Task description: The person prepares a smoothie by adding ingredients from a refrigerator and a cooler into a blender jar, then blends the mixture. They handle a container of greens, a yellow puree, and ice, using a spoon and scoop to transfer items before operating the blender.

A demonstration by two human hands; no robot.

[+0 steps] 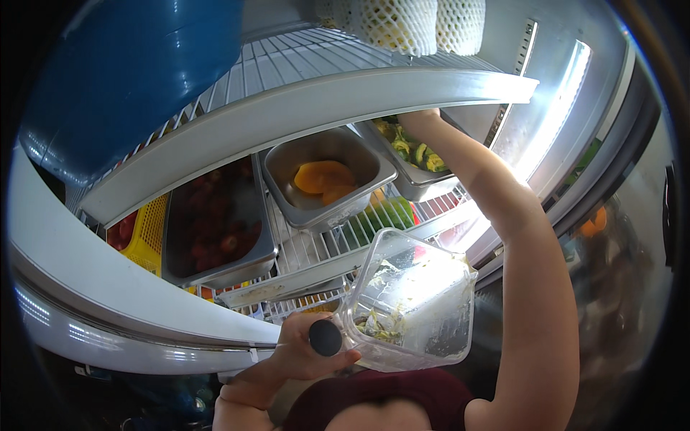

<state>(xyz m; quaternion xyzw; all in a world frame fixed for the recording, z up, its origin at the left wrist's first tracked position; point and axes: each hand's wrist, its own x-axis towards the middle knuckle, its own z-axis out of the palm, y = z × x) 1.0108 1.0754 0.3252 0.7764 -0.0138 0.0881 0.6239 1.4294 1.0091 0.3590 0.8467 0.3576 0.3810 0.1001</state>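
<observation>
My left hand [305,352] is closed around the near left side of a clear rectangular plastic container [460,316], tilted in front of the fridge shelf. A few yellow-green scraps [381,327] and smears cling inside it. The dark round end of a handle-like piece [325,337] shows in the same grip; the rest of that piece is hidden. My right arm stretches into the fridge, with the right hand [424,118] at a metal pan [425,192] of cut green and yellow pieces, seemingly avocado [413,152]. The shelf edge and the wrist hide its fingers.
A metal pan [273,161] holding orange fruit pieces stands mid-shelf, beside a pan [269,253] of dark red fruit and a yellow basket [149,230]. Above runs a white shelf edge [309,108]. A big blue container [136,79] and net-wrapped fruit [395,25] sit higher.
</observation>
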